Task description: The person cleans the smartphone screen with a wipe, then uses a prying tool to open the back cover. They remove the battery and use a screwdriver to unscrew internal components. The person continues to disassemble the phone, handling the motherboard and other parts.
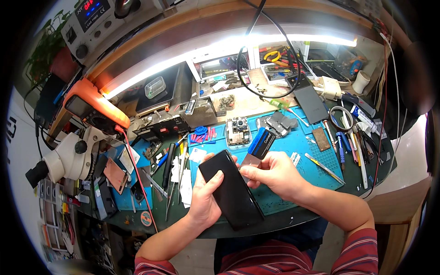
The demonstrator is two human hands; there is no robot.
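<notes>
My left hand [206, 201] is closed round a black phone [236, 197] held at a slant over the front of the blue mat, thumb on its glossy face. My right hand [279, 176] pinches a thin card-like tool [260, 145], blue and black above with a metallic lower part, at the phone's upper right edge. Whether the card sits in the edge is hard to tell. Behind them lie an opened phone body with exposed boards [238, 130], dark flat pieces [275, 123] and a craft knife [324, 168] on the blue mat [293, 197].
A microscope [68, 160], an orange multimeter [96, 110] and red lead crowd the left. Pens and tools [353, 151], a tape roll and a grey phone [306, 101] fill the right. Bins [275, 59] line the back; a black cable loop hangs above.
</notes>
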